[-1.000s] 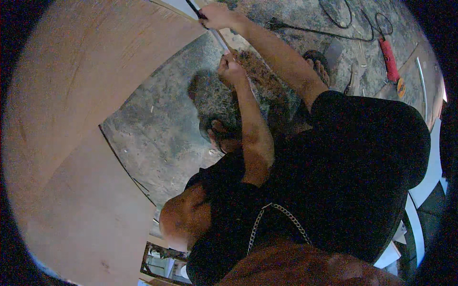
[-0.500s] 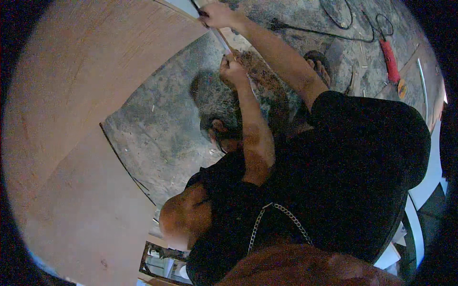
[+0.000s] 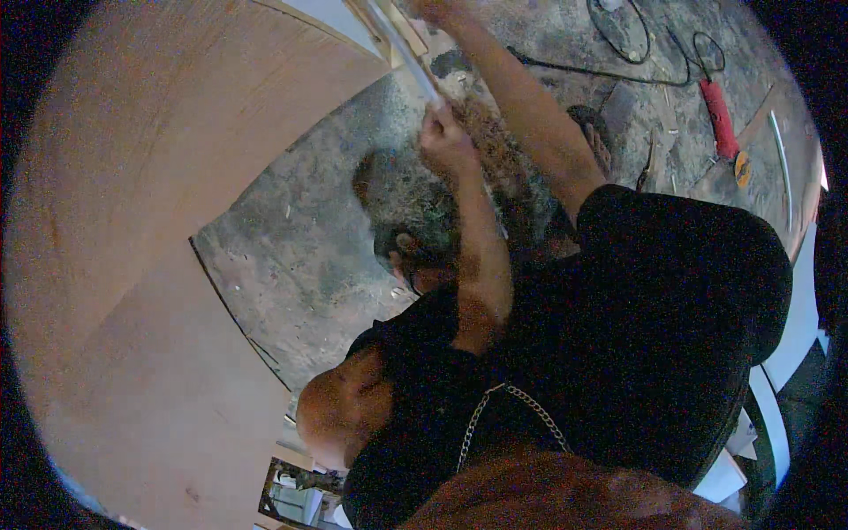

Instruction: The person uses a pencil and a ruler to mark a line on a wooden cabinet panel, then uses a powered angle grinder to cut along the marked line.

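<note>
My left hand (image 3: 446,141) is closed around the lower end of a long, narrow, silvery-white strip (image 3: 409,55). From there the strip slants up to the top rim of the picture, passing beside a pale wooden edge piece (image 3: 386,34). Up at that rim is my right hand (image 3: 439,11), partly cut off and smeared; its fingers cannot be made out, nor whether it touches anything. To the left of both hands spreads a large light-brown wooden panel (image 3: 150,168), whose corner comes close to the strip.
A red power tool (image 3: 720,119) with an orange disc lies on the stained grey floor (image 3: 291,230) at the right. Its black cable (image 3: 609,76) loops toward the top. A thin pale strip (image 3: 782,163) and scraps lie nearby. My feet are below my arms.
My right hand has come off the strip by the panel's corner and moved up and right. My left hand, still on the strip, has shifted slightly right and down.
</note>
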`<action>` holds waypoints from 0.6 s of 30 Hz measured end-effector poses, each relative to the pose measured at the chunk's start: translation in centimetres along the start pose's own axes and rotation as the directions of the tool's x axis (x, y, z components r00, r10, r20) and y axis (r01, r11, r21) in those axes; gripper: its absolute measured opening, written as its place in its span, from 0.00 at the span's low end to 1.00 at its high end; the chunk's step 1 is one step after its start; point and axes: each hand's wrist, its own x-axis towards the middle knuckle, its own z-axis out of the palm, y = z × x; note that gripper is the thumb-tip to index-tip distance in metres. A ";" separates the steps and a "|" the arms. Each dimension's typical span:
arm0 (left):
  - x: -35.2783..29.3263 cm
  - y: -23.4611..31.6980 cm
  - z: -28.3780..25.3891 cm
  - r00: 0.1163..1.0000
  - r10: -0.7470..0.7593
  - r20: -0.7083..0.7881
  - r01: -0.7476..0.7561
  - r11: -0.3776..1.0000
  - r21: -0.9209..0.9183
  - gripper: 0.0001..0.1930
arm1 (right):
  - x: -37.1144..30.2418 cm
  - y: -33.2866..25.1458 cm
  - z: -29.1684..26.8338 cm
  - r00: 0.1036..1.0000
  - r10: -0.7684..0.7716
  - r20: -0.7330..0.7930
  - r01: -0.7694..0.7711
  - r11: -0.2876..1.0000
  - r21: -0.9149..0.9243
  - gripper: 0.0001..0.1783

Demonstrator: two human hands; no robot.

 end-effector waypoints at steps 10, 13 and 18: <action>-2.1 9.4 5.6 0.856 0.391 0.338 -0.467 0.866 0.181 0.22 | 2.3 -12.2 1.7 0.725 0.593 -0.351 -0.666 0.474 -0.576 0.21; -2.6 10.3 7.6 0.759 0.493 0.426 -0.568 0.821 0.062 0.22 | 3.8 -12.5 -3.1 0.943 0.240 -0.231 -0.333 0.651 -0.682 0.16; 1.1 7.9 6.0 0.838 0.331 0.435 -0.381 0.924 0.032 0.26 | 16.5 -14.5 -5.4 0.988 -0.070 0.138 0.145 0.732 -0.666 0.18</action>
